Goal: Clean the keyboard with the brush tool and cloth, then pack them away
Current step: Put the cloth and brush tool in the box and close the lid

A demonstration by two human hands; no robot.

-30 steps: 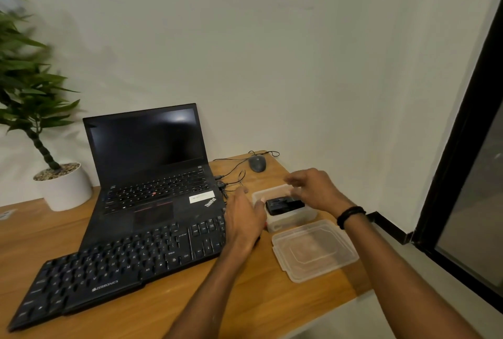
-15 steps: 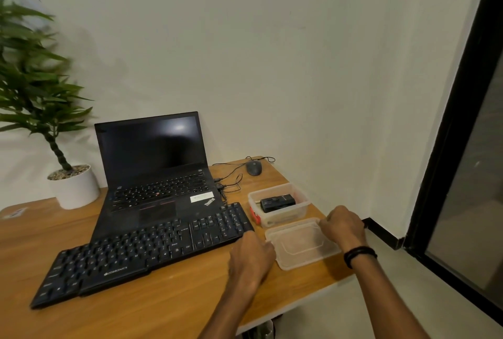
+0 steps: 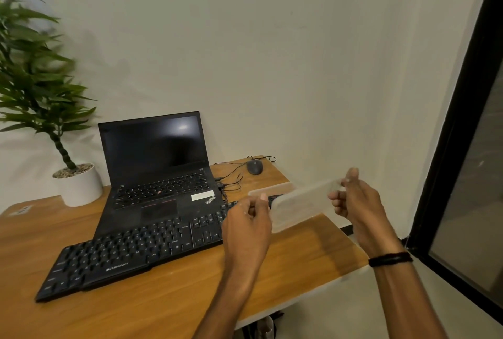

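Wooden desk point(image 3: 163, 298), white wall. We are holding lid point(image 3: 299, 205) in air right of keyboard point(image 3: 136, 251), left hand point(image 3: 246, 225) and right hand point(image 3: 353, 202) each pinching one end. We are judging lid light, thin, bendy, slick; rim ends suiting grip best.

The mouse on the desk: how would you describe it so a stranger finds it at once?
Start at the wooden desk and find the open black laptop. Right of its screen, near the desk's far corner, lies the mouse: the only small, dark, rounded thing, trailing a thin black cable.
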